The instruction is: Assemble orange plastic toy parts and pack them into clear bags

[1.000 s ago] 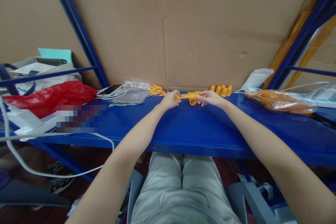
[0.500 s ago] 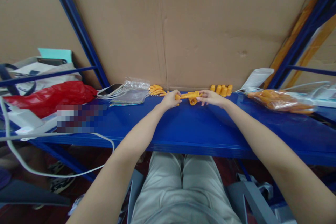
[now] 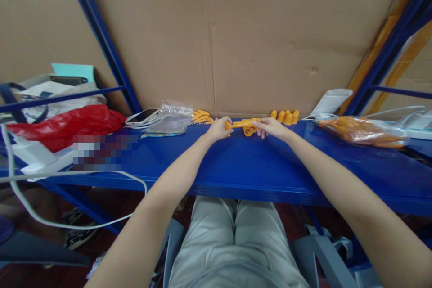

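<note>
A person's two bare hands hold one yellow-orange toylike assembly (image 3: 243, 124) just above a blue table (image 3: 249, 166), the piece stretched level between left and right fingertips. Its narrow bar looks ribbed, and one round, hollow part hangs below the bar, just beside the right fingers; finer detail is too small to tell. The left hand (image 3: 218, 129) curls thumb and fingers around one end. The right hand (image 3: 272, 127) pinches the other end between thumb and forefinger, its remaining fingers loosely bent beneath.

Just beyond the right fingers, at least four smooth yellow cylinders (image 3: 285, 117) stand in a short row. Just past the left fingers lies a cluster of curved yellow pieces (image 3: 201, 115), overlapping too closely to count, with a beaded chain (image 3: 202, 122) at its near edge. Farther left of those fingers are one crinkled clear plastic bag (image 3: 177, 116), one phone (image 3: 146, 114) with a white cable looped beside it and, well apart, one glossy red plastic bag (image 3: 74, 123).

Well to the right of the right fingers rests one shiny transparent packet (image 3: 359, 130) filled with orange pieces, near one white flat-sided object (image 3: 332, 101). Behind the fingers rises a brown cardboard wall (image 3: 151, 45) with one vertical crease, flanked by two slanting blue posts (image 3: 101, 31).
</note>
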Demonstrator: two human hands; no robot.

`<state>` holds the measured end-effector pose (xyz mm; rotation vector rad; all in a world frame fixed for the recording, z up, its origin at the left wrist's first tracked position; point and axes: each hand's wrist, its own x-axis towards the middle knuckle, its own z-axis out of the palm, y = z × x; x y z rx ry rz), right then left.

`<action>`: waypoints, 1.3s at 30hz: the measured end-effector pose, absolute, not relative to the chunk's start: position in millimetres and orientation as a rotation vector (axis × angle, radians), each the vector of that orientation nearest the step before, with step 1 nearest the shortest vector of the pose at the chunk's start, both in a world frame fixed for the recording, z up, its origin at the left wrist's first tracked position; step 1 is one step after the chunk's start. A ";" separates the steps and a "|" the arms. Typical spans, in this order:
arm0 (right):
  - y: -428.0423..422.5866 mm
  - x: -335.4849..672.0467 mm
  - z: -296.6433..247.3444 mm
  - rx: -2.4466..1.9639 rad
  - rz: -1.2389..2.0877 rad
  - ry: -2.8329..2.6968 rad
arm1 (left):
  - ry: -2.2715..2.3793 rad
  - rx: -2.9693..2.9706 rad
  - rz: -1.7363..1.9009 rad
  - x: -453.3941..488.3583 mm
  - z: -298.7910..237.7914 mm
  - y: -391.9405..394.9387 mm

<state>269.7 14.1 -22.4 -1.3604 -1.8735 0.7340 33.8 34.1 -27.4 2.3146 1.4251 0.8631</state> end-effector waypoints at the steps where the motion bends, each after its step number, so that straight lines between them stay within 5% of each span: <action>1: 14.5 269.8 -23.2 -1.351 0.736 -1.847 | 1.423 2.308 0.860 34.0 -27.3 34.0; 39: 10.9 269.6 -21.9 -1.289 0.820 -1.936 | 1.327 2.414 0.926 32.1 -27.2 34.2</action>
